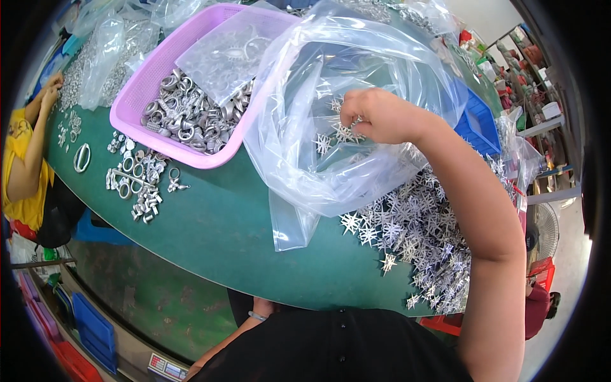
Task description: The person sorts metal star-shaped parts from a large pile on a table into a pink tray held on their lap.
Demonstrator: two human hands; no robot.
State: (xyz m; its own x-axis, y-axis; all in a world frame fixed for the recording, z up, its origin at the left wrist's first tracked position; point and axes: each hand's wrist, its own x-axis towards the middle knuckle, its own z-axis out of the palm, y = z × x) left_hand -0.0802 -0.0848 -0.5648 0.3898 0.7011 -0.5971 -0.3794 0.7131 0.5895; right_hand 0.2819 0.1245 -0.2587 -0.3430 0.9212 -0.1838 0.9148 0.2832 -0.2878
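Observation:
My right hand (379,117) reaches into the mouth of a large clear plastic bag (286,162). Its fingers are curled and pinched on a star-shaped metal piece (358,120), partly covered by them. Several more silver stars (323,144) lie inside the bag beside the fingertips. Under my right forearm, a big heap of spiky silver star pieces (414,223) spreads over the green table. My left hand (263,307) rests low at the table's near edge, close to my body; its fingers are hidden, and a bracelet circles the wrist.
A pink plastic basket (121,114) holds metal rings and a clear bag of parts. Small loose metal pieces (137,175) lie left of it on the green table (223,223). A blue bin (478,121) stands right. A person in yellow (25,153) works at the far left.

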